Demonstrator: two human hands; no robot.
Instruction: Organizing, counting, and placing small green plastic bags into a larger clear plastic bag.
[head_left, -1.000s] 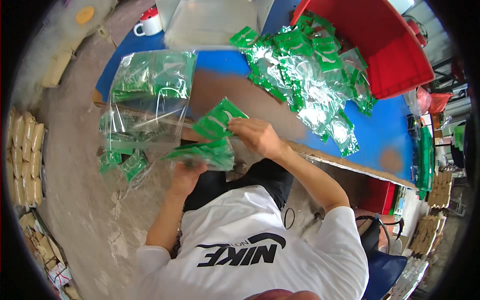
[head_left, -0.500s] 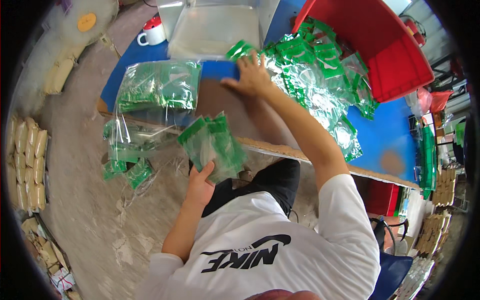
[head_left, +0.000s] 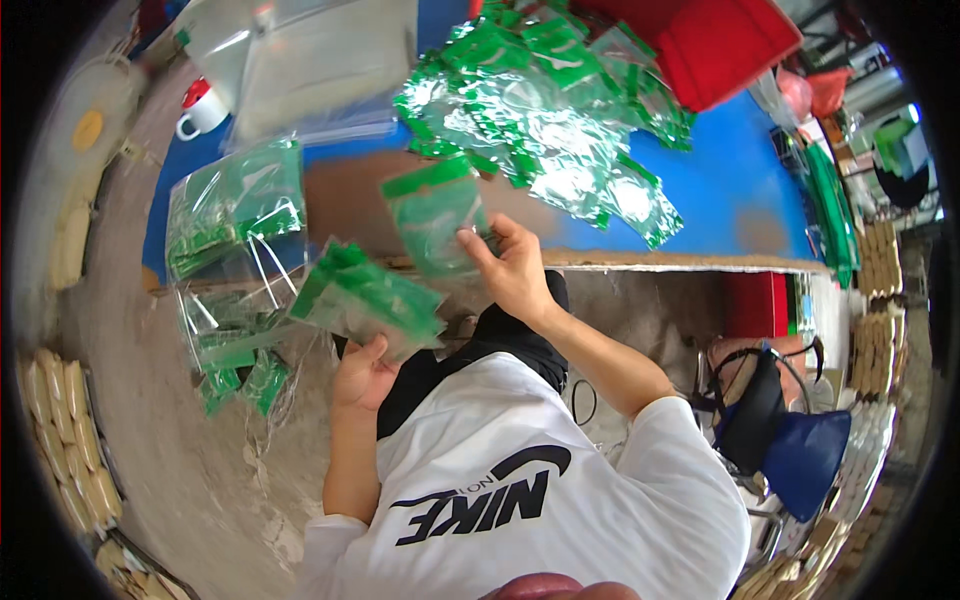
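In my left hand point(head_left: 365, 375) is a small fanned stack of green-topped clear plastic packets point(head_left: 365, 300), pinched at its lower edge over my lap. My right hand point(head_left: 512, 262) grips one more green-topped packet point(head_left: 432, 212) by its right side, thumb on top, just above the table's front edge. The two hands are apart, and the right one is a little farther from me. Beyond my right hand spreads a heap of similar shiny packets point(head_left: 540, 110). At the left table edge lies a large clear bag point(head_left: 235, 210) with green packets inside; its lower part hangs over the edge.
The blue table point(head_left: 720, 190) has a brown worn front. A red crate point(head_left: 720, 45) lies tipped behind the heap. A clear plastic container point(head_left: 320, 75) and a red-and-white mug point(head_left: 203, 108) stand at the back left. A blue chair point(head_left: 805, 455) is at my right.
My right hand has come back from the heap toward me and now holds a packet. The stack in my left hand has shifted left and tilted. The whole view has turned somewhat.
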